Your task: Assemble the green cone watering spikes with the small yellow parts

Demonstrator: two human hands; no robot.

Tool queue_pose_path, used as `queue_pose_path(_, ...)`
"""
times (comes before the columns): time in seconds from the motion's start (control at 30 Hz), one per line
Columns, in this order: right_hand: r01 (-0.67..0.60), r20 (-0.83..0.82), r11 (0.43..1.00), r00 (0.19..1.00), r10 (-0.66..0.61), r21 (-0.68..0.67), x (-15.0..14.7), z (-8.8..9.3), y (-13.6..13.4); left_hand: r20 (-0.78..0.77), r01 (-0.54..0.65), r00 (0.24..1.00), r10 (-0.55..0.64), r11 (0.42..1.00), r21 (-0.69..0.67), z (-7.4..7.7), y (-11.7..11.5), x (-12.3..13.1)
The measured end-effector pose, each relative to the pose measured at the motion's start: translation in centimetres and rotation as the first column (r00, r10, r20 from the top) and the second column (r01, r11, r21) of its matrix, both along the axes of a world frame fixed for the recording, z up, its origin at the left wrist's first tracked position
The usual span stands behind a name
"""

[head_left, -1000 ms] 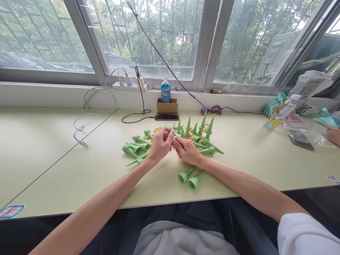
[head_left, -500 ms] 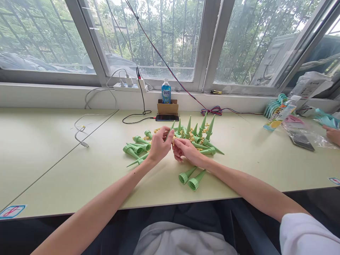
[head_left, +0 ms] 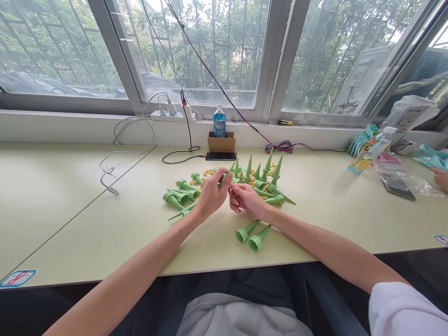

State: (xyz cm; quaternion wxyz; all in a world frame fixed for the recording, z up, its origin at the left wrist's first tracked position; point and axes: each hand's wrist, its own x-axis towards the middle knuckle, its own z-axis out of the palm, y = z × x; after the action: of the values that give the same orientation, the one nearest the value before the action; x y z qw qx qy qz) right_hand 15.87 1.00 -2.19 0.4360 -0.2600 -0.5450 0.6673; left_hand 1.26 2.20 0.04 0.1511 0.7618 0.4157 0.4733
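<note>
Over the middle of the tabletop [head_left: 315,224], the left hand [head_left: 213,190] grips a green spike [head_left: 230,170] with its tip pointing to one o'clock, while the right hand [head_left: 248,199], just beside it at three o'clock, pinches a small yellow piece [head_left: 230,189], mostly hidden. From the hands, standing spikes [head_left: 248,168] rise between twelve and two o'clock, lying spikes [head_left: 188,192] cluster at nine, and a pair of spikes [head_left: 256,242] rests at five with open ends facing the near edge. Farther off at twelve, a phone [head_left: 221,157] sits before a cardboard box [head_left: 221,142] and blue bottle [head_left: 220,122].
</note>
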Motion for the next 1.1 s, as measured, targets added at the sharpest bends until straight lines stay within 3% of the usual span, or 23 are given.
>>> queue_pose_path(0.07, 0.156, 0.059, 0.980, 0.985, -0.164, 0.120, -0.16, -0.23, 0.07, 0.060, 0.052, 0.997, -0.047, 0.995, -0.087, 0.13, 0.00, 0.10)
queue_pose_path(0.17, 0.311, 0.135, 0.901, 0.922, -0.364, 0.301, -0.09, -0.28, 0.07, 0.172, 0.102, 0.983, -0.068, 0.976, -0.192, 0.16, 0.16, 0.18)
queue_pose_path(0.33, 0.355, 0.224, 0.726, 0.791, -0.569, 0.589, 0.37, 0.20, -0.29, 0.336, 0.222, 0.938, -0.082, 0.889, -0.401, 0.11, 0.45, 0.15)
queue_pose_path(0.4, 0.342, 0.233, 0.696, 0.772, -0.591, 0.631, 0.46, 0.31, -0.38, 0.415, 0.331, 0.900, -0.131, 0.825, -0.458, 0.29, 0.33, 0.17)
queue_pose_path(0.47, 0.332, 0.243, 0.703, 0.775, -0.583, 0.629, 0.49, 0.27, -0.36, 0.488, 0.417, 0.857, -0.165, 0.779, -0.469, 0.57, 0.12, 0.24)
queue_pose_path(0.57, 0.329, 0.239, 0.749, 0.808, -0.539, 0.575, 0.46, 0.01, -0.21, 0.555, 0.474, 0.813, -0.176, 0.754, -0.455, 0.93, -0.11, 0.27)
queue_pose_path(0.8, 0.301, 0.165, 0.865, 0.905, -0.392, 0.402, 0.22, -0.23, -0.13, 0.553, 0.528, 0.801, -0.230, 0.706, -0.472, 0.78, 0.06, -0.27)
queue_pose_path(0.97, 0.217, 0.113, 0.949, 0.962, -0.247, 0.230, 0.27, -0.05, -0.06, 0.419, 0.482, 0.851, -0.316, 0.789, -0.382, 0.27, 0.34, -0.61)
queue_pose_path(1.1, 0.193, 0.084, 0.965, 0.974, -0.211, 0.177, 0.20, 0.02, 0.16, 0.333, 0.425, 0.886, -0.323, 0.853, -0.304, 0.17, 0.49, -0.54)
